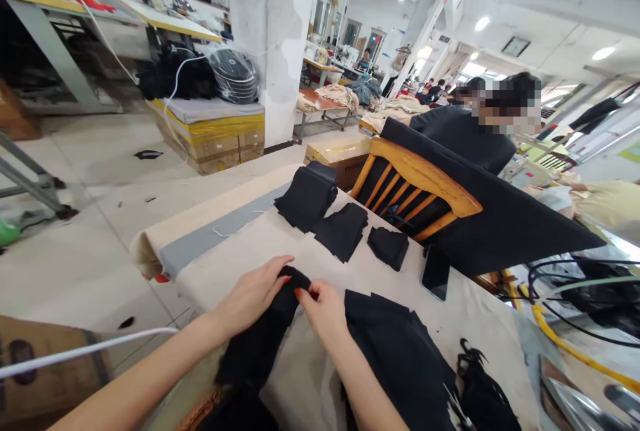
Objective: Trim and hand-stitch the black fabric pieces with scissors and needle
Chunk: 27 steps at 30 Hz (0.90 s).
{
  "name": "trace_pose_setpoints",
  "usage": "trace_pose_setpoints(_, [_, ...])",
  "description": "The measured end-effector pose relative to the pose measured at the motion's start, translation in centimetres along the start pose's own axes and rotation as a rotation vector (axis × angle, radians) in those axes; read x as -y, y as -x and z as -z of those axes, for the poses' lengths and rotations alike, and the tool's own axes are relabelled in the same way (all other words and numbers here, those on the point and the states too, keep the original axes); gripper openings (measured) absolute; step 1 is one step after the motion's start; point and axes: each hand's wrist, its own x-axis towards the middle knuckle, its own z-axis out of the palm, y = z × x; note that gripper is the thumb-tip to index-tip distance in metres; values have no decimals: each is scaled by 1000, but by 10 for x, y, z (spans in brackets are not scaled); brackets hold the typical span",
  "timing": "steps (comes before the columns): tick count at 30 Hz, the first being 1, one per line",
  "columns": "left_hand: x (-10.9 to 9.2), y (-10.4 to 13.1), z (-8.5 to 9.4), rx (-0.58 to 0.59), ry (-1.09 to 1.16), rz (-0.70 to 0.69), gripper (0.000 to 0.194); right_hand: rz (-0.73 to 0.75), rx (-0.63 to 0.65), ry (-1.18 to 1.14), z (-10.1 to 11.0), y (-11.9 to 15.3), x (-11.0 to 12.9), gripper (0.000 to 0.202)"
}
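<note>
Two hands (254, 292) (326, 314) close together, turned inward, pinching black cloth (271, 326)

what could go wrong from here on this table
The black fabric strip, held between the left hand and right hand, might slip or fold unevenly. The flat black smartphone lies near the edge of the beige cloth-covered table and could get knocked off. The leftmost uneven stack of black fabric pieces might slide apart if bumped.
</note>
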Motion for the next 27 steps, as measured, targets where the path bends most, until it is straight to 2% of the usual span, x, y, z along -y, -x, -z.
trace_pose_setpoints(4, [29,-39,-23,3,-116,-77,36,51,-89,225,-8,-37,-15,24])
trace_pose_setpoints(7, [37,-50,-30,-14,-172,-112,39,93,-128,325,-11,-42,-16,6])
trace_pose_setpoints(10, [39,-51,-29,-28,-188,-128,40,207,-82,362,-15,-39,-13,14])
trace_pose_setpoints(14, [43,-43,-20,-55,-162,-105,41,379,71,361,-18,-39,-12,19])
trace_pose_setpoints(20, [52,-6,0,-84,-89,-3,32,464,125,390,-12,-39,-5,19])
trace_pose_setpoints(24, [45,11,0,-62,-84,44,22,506,120,432,-19,-33,3,7])
trace_pose_setpoints(27, [36,12,-7,-65,-120,81,21,529,110,449,-28,-32,2,16])
